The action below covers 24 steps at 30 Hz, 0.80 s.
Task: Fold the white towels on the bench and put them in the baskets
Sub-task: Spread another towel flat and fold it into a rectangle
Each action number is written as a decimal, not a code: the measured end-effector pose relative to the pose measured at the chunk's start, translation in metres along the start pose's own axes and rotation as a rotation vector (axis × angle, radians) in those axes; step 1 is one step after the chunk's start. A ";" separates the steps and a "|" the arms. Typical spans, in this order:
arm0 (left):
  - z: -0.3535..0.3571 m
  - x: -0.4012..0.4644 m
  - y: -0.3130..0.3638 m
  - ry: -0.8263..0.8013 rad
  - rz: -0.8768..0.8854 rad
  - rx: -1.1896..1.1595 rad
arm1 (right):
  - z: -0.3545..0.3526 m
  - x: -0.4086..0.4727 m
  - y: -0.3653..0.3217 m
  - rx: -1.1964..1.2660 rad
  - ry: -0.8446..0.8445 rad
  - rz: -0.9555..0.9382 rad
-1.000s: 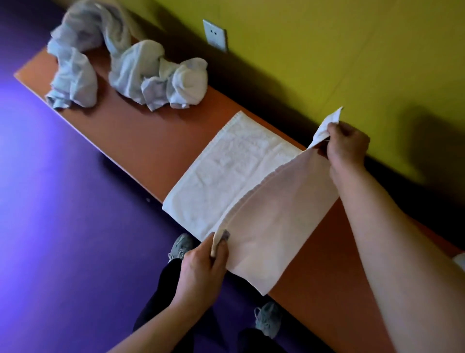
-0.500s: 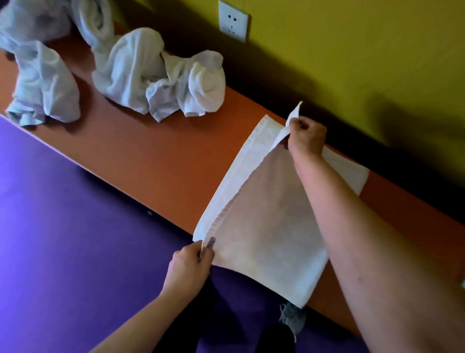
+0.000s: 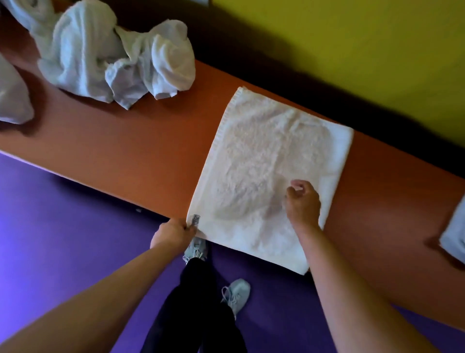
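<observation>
At right edge – folded towel (image 3: 454, 239) cut off

crumpled white terry towel (image 3: 11, 98): cut by the frame edge at 9 o'clock, only one lobe visible.
pale folded cloth (image 3: 454, 242): cut at 3 o'clock, blurred, kind unclear.
white wall socket plate (image 3: 201, 2): only a sliver at 12 o'clock.
small grey label on the flat towel (image 3: 195, 219): print unreadable.

nubby white terry-cloth towel (image 3: 271, 161), smooth matt orange bench (image 3: 141, 156), matt yellow wall (image 3: 352, 50)
</observation>
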<state>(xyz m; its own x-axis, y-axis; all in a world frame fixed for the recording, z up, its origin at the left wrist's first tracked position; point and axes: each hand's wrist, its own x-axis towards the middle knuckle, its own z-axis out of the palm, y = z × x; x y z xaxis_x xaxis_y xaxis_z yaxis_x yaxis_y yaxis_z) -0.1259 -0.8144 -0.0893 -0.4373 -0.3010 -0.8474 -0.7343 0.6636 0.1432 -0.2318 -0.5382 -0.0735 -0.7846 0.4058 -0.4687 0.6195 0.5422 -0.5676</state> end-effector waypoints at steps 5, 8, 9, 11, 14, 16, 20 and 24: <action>0.013 0.001 0.001 0.047 -0.079 -0.265 | -0.026 -0.043 0.104 -0.213 0.144 0.191; 0.026 0.000 0.002 0.070 -0.158 -0.704 | -0.030 -0.066 0.136 -0.266 0.135 0.297; 0.030 -0.001 0.002 0.074 -0.179 -0.796 | -0.032 -0.072 0.143 -0.274 0.114 0.313; 0.037 -0.002 -0.002 0.075 -0.188 -0.904 | -0.032 -0.082 0.155 -0.220 0.044 0.320; 0.042 -0.005 -0.011 0.113 -0.120 -0.861 | -0.034 -0.088 0.167 -0.069 -0.029 0.248; 0.044 -0.012 -0.015 0.139 -0.061 -0.798 | -0.039 -0.093 0.169 0.014 -0.030 0.254; 0.055 -0.036 -0.024 0.140 -0.025 -0.820 | -0.051 -0.113 0.179 0.106 -0.035 0.274; 0.067 -0.068 -0.034 0.177 -0.033 -0.950 | -0.063 -0.138 0.190 0.142 -0.026 0.251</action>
<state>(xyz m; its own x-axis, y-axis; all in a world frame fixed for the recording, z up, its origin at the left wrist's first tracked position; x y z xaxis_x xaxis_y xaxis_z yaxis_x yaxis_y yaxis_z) -0.0365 -0.7701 -0.0708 -0.4234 -0.4597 -0.7806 -0.8274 -0.1548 0.5399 -0.0068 -0.4446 -0.0740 -0.6065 0.4942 -0.6228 0.7929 0.3179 -0.5198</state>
